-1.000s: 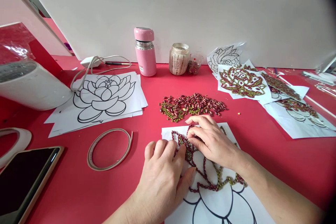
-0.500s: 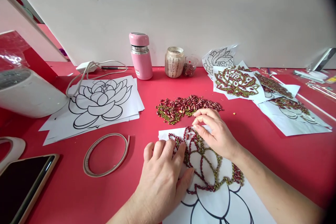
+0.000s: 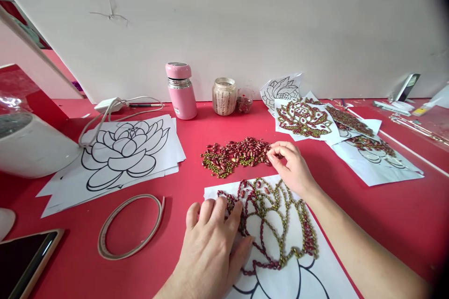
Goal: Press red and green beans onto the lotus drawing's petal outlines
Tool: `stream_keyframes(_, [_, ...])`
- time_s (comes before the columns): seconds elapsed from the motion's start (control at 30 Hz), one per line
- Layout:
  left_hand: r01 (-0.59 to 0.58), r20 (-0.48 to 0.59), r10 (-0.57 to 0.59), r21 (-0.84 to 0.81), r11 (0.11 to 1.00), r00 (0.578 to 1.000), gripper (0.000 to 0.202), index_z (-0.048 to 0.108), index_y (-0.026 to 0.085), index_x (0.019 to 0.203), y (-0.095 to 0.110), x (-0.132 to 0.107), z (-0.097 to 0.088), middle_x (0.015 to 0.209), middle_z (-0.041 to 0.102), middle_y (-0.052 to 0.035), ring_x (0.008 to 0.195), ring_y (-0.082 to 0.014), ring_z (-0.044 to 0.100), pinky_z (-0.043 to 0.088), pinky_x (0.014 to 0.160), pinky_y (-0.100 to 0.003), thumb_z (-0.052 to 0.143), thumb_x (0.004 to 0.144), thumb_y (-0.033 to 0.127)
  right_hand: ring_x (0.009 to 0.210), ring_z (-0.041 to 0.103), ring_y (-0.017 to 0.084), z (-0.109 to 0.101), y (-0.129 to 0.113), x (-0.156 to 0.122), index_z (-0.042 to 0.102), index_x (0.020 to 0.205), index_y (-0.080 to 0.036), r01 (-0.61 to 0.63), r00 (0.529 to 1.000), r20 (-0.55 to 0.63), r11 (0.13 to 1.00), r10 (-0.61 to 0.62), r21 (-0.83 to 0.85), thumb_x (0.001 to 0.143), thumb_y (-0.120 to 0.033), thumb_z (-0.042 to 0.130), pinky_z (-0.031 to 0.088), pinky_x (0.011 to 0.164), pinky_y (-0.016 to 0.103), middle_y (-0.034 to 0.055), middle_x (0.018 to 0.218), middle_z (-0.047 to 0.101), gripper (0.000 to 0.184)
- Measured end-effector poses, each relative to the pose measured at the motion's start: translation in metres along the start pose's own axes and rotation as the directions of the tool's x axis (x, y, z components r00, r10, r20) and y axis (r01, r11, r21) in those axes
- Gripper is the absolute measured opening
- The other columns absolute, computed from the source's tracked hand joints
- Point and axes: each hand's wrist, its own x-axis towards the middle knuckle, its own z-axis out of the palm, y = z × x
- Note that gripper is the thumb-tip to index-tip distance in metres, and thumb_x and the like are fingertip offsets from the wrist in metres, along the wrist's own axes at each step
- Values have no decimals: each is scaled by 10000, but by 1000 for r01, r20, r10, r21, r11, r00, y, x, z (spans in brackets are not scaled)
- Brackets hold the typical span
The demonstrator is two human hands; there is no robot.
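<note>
My left hand (image 3: 210, 243) lies flat, fingers stretched out, on the left edge of a white sheet (image 3: 315, 275) printed with a lotus outline. Rows of red and green beans (image 3: 277, 215) cover the upper lines of that drawing. My right hand (image 3: 293, 166) reaches past the sheet's top edge to the right end of a loose pile of red and green beans (image 3: 235, 154). Its fingertips are pinched together at the pile; what they hold is too small to make out.
A stack of blank lotus printouts (image 3: 115, 156) lies at the left, a tape ring (image 3: 131, 226) in front of it. A pink flask (image 3: 179, 89) and a jar (image 3: 224, 96) stand by the white wall. Finished bean pictures (image 3: 305, 119) lie at the right. A phone (image 3: 21, 264) and a white appliance (image 3: 31, 149) sit far left.
My right hand has left the bean-covered drawing and moved up and right to the bean pile. The left hand has stayed on the sheet. The camera has tilted up a little.
</note>
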Motion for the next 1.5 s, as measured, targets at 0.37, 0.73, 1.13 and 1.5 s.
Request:
stream_keyframes(0.37, [-20, -73, 14, -79, 997, 997, 323, 555, 228, 1070, 2, -7, 3, 885, 518, -57, 787, -205, 409, 303, 747, -411, 489, 785, 365, 920, 476, 224, 6, -8, 3, 632, 721, -190, 162, 982, 129, 966, -138, -203, 767, -198, 519, 406, 802, 402, 81, 977, 523, 122])
stream_keyframes(0.73, [-195, -204, 148, -233, 953, 968, 120, 598, 184, 831, 8, -13, 2, 626, 477, -4, 642, -145, 357, 281, 652, -336, 483, 797, 186, 966, 480, 234, 11, -4, 3, 619, 679, -176, 165, 980, 157, 939, -122, -303, 757, -194, 511, 373, 827, 400, 99, 986, 526, 134])
stream_keyframes(1.13, [-169, -174, 133, -214, 962, 976, 139, 589, 177, 759, 7, -13, 0, 632, 489, -9, 640, -147, 368, 284, 650, -344, 461, 811, 192, 1030, 466, 235, -2, -21, -2, 524, 753, -195, 169, 985, 41, 980, -165, -103, 799, -175, 459, 379, 875, 407, 97, 976, 519, 82])
stream_keyframes(1.5, [-155, -147, 125, -212, 965, 981, 136, 596, 177, 779, 7, -14, 1, 636, 506, -4, 647, -146, 376, 294, 665, -345, 464, 812, 181, 1064, 452, 215, -2, -56, -24, 536, 766, -191, 234, 922, 292, 967, -255, 103, 791, -156, 479, 384, 901, 388, 86, 1079, 490, 71])
